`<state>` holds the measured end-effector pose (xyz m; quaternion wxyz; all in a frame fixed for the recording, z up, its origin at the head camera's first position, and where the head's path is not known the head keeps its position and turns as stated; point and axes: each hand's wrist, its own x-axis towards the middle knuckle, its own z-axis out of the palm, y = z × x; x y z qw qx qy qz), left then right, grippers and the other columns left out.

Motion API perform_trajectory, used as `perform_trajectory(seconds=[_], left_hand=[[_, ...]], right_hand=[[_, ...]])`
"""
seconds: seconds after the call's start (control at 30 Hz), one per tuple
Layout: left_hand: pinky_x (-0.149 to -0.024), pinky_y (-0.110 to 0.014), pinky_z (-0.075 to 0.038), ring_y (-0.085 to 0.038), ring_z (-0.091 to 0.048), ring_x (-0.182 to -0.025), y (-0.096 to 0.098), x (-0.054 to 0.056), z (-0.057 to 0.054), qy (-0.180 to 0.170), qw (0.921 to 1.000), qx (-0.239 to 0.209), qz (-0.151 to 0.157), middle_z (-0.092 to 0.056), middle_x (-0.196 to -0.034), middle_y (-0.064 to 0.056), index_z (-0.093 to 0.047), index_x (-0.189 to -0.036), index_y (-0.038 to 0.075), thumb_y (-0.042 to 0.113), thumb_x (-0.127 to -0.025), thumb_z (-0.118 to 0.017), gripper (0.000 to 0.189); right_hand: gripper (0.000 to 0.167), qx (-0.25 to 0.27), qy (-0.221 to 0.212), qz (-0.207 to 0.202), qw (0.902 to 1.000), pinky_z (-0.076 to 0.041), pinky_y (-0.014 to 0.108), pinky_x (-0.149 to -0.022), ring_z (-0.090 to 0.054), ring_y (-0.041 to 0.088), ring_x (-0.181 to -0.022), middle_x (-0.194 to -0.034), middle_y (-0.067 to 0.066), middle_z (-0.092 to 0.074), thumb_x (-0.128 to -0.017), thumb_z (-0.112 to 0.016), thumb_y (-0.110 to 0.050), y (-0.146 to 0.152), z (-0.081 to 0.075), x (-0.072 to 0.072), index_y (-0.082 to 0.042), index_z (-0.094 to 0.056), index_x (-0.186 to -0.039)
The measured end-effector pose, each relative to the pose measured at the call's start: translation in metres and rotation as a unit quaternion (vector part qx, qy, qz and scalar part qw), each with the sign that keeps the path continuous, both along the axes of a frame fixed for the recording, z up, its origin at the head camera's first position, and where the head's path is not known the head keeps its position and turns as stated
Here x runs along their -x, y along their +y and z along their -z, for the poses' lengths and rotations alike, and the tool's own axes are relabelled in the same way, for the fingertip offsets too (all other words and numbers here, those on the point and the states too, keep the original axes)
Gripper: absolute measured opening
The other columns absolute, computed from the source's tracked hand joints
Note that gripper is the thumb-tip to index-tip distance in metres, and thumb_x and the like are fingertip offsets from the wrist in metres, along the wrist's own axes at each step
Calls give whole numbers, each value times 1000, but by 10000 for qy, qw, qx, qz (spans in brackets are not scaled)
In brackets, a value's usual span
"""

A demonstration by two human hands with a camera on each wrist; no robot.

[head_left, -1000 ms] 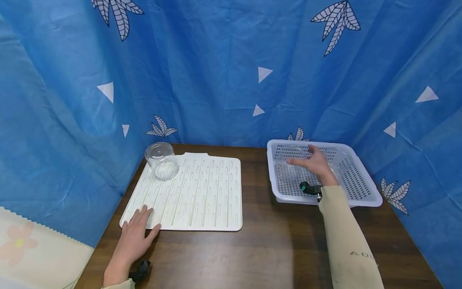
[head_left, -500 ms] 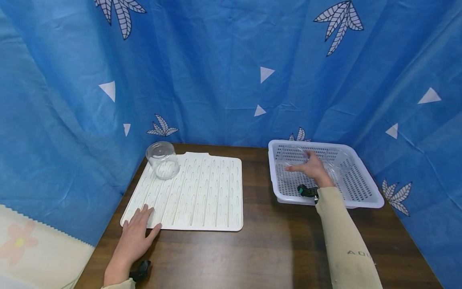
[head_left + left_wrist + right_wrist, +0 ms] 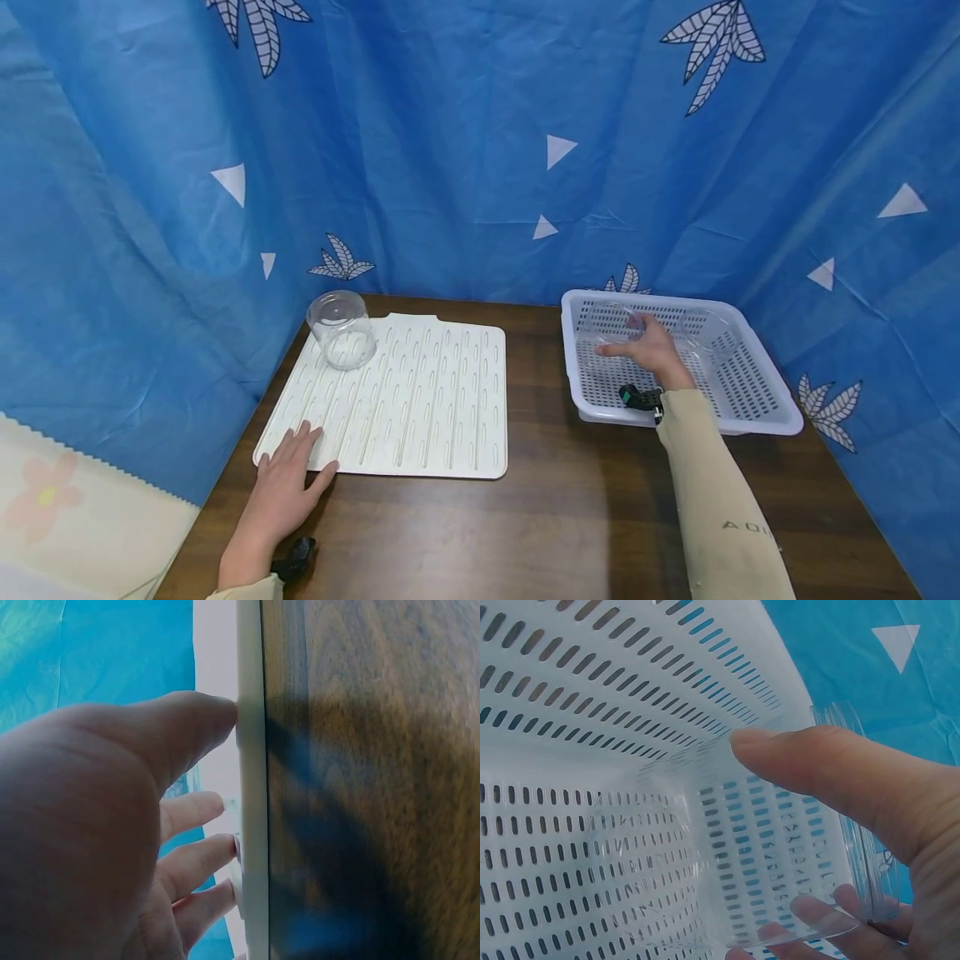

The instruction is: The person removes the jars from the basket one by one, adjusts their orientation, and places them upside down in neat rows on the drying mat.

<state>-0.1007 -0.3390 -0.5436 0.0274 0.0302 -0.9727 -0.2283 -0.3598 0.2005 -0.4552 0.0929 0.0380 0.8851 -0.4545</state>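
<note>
In the head view, my right hand [image 3: 654, 350] reaches into a white slotted plastic basket [image 3: 772, 379] and grips a clear plastic jar [image 3: 609, 315]. The right wrist view shows the thumb [image 3: 787, 754] on one side of that jar, with the other fingers round its far side. A second clear jar [image 3: 708, 327] stands to the right in the basket. My left hand [image 3: 283, 493] lies with fingers spread on the near left corner of a white ridged mat [image 3: 420, 400]. Another clear jar [image 3: 342, 332] sits at the mat's far left corner.
Mat and basket rest on a brown wooden table [image 3: 540, 517], with bare wood between them. A blue patterned curtain [image 3: 450, 167] hangs behind and along both sides. A pale flowered cloth [image 3: 82, 508] hangs at the lower left.
My right hand has shifted slightly left and closed in round the left jar in the basket. My left hand stays on the mat. The head view has shifted slightly.
</note>
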Motion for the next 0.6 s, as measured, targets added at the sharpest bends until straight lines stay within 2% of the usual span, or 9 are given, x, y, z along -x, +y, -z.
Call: perform_trajectory(seconds=[0.33, 0.6], left_hand=[[-112, -89, -19, -65, -27, -152, 1, 0, -1, 5, 10000, 38, 4, -36, -164, -42, -49, -154, -12, 33, -107, -72, 70], [-112, -89, -19, -65, -27, -152, 2, -1, -2, 22, 10000, 9, 14, -36, -164, -42, -49, -154, -12, 33, -107, -72, 69]], right_hand=[[124, -45, 9, 81, 10000, -32, 69, -124, -34, 53, -155, -173, 30, -29, -84, -97, -31, 2, -1, -4, 3, -15, -172], [121, -184, 413, 186, 9988, -35, 69, -122, -40, 52, -150, -169, 31, -36, -85, -97, -36, 6, -12, -13, 4, -21, -171]])
